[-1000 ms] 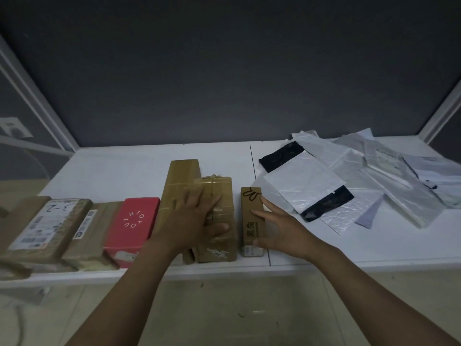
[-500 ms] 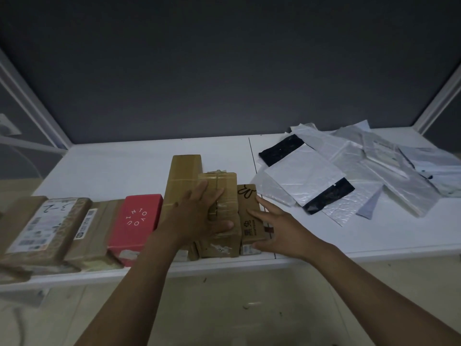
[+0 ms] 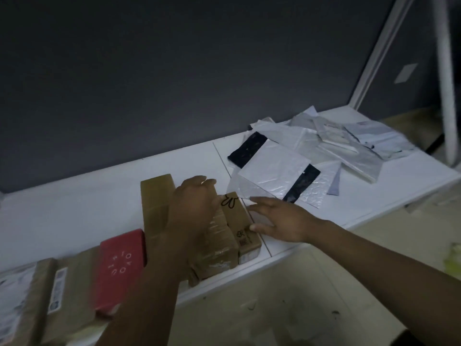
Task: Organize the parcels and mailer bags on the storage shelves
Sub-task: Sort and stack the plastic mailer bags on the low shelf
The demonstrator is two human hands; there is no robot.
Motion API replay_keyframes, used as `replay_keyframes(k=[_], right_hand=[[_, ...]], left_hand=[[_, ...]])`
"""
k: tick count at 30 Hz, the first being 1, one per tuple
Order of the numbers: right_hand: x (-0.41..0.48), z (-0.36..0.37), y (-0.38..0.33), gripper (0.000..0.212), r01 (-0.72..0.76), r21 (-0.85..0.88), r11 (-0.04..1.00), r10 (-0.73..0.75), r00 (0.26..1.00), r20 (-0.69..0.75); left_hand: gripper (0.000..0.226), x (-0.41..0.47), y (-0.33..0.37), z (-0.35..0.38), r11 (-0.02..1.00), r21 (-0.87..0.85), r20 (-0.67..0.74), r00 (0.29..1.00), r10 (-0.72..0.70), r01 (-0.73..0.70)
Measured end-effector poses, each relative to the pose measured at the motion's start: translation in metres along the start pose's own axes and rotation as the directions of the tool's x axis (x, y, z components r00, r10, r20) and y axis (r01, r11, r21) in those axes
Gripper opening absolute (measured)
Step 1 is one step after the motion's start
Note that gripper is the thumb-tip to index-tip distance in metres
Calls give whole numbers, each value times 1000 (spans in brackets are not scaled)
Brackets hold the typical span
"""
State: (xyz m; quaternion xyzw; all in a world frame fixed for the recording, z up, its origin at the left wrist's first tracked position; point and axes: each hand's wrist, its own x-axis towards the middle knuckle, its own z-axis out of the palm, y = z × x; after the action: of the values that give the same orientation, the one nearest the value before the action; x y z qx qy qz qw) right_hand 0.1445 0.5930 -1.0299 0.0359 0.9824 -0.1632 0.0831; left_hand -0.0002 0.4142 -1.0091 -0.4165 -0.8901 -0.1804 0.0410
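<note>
A row of parcels stands along the front edge of the white shelf. The left hand grasps the taped parcel, fingers draped over its top and thumb down its right side. The parcel's near end sits at the shelf's lip. Pressed against it on the right is the small brown box. The right hand is released, its straight fingers touching that box's right face.

A tall brown parcel and a red box continue the row leftward, followed by blurred labelled parcels. Bare shelf lies behind the row. On the right, the mailer bags lie spread in a loose pile, one clear corner just beside the small box. Only a narrow bare strip remains under the right hand.
</note>
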Motion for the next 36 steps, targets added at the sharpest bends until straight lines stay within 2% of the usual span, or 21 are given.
replay_keyframes(k=[3, 6, 8, 12, 15, 20, 25, 30, 34, 36], right_hand=[[-4, -13, 18, 62, -87, -178, 980, 85, 996, -21], [-12, -28, 39, 61, -166, -229, 959, 173, 985, 9], [-15, -38, 55, 59, -184, -249, 951, 193, 981, 16], [-12, -49, 104, 53, -183, -273, 944, 188, 982, -10], [-5, -50, 153, 49, -126, -274, 954, 119, 992, -41], [5, -51, 228, 49, 0, -251, 968, -7, 1000, -25], [11, -71, 268, 50, 116, -187, 976, -109, 993, 45], [14, -80, 275, 43, 243, -162, 956, -251, 967, -32], [6, -63, 277, 55, 234, -69, 970, -240, 965, -109], [3, -49, 277, 60, 231, -2, 973, -228, 958, -173]], left_hand=[[52, 18, 20, 0, 998, 35, 166, 985, -55, 50], [52, 28, 50, 4, 999, 20, 222, 975, 28, -33], [53, 38, 67, 13, 997, 50, 274, 961, 35, -51], [54, 64, 97, 48, 997, 84, 285, 958, -21, -3], [57, 83, 115, 88, 986, 129, 329, 933, -143, 106], [61, 106, 148, 142, 937, 166, 301, 889, -346, 309], [65, 117, 178, 163, 836, 135, 252, 798, -548, 531], [65, 110, 192, 173, 833, 125, 222, 803, -553, 539], [16, 104, 188, 178, 864, 86, 108, 857, -504, 497], [23, 99, 188, 179, 860, -29, 14, 860, -510, 510]])
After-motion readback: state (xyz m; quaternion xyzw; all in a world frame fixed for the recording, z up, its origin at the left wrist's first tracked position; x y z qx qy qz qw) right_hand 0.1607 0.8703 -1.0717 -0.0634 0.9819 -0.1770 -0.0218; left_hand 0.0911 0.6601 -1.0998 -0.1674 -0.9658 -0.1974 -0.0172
